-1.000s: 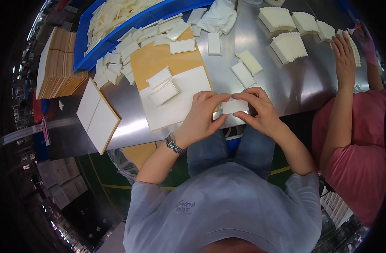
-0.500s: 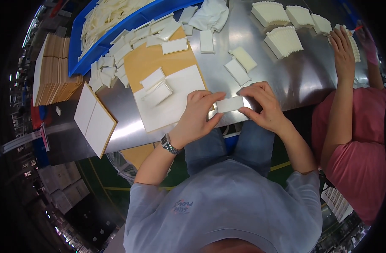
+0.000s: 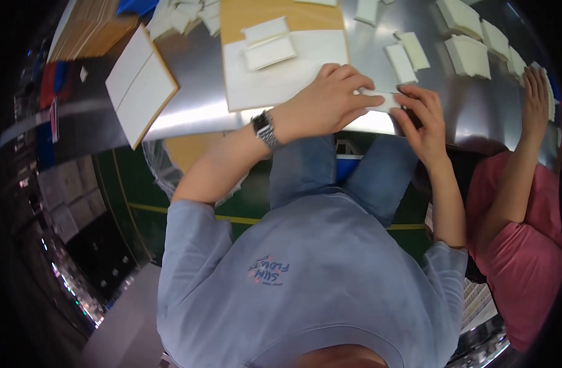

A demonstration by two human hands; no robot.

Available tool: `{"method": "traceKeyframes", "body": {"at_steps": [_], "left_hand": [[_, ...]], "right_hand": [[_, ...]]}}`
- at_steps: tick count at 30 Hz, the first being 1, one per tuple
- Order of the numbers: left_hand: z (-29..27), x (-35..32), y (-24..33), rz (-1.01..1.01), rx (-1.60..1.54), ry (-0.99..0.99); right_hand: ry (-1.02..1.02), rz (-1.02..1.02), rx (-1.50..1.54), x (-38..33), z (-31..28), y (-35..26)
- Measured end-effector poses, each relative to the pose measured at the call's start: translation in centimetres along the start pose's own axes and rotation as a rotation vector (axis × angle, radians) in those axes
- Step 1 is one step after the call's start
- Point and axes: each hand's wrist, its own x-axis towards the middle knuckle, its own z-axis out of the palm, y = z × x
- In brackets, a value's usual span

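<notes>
Both of my hands hold a small white flat piece (image 3: pixel 382 100) at the near edge of the shiny metal table (image 3: pixel 201 67). My left hand (image 3: pixel 330 104), with a wristwatch on its wrist, pinches the piece's left end. My right hand (image 3: pixel 422 116) grips its right end, fingers curled around it. Just beyond my left hand lies a large white and tan sheet (image 3: pixel 281 73) with two small white pieces (image 3: pixel 268 43) resting on it.
Two cream pieces (image 3: pixel 406 58) lie past my right hand, with stacks of cream pieces (image 3: pixel 471 52) farther right. A white board with a tan edge (image 3: pixel 139 83) sits at the left. Another person in a pink top reaches a hand (image 3: pixel 535 92) onto the table at the right.
The view has shifted so the table sits higher in frame. My hands have kept hold of the small white piece and drawn it toward the table's near edge.
</notes>
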Motion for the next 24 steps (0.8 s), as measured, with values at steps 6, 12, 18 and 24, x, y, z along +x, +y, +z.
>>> {"method": "traceKeyframes", "body": {"at_steps": [6,12,18,24], "left_hand": [[0.6,-0.6,-1.2,0.054,0.025,-0.047],[-0.9,-1.6,-0.6,0.131,0.056,0.145],[-11.0,-11.2,2.7,0.047,-0.158,0.725],[-4.7,-25.1,3.9,-0.663,-0.281,0.850]], "right_hand": [[0.003,0.073,0.033,0.0,0.6,-1.3],[-0.007,-0.003,-0.073,-0.9,1.1,0.0],[0.053,-0.043,-0.099,-0.8,1.4,0.1],[0.130,0.045,-0.027,-0.8,2.1,0.5]]}}
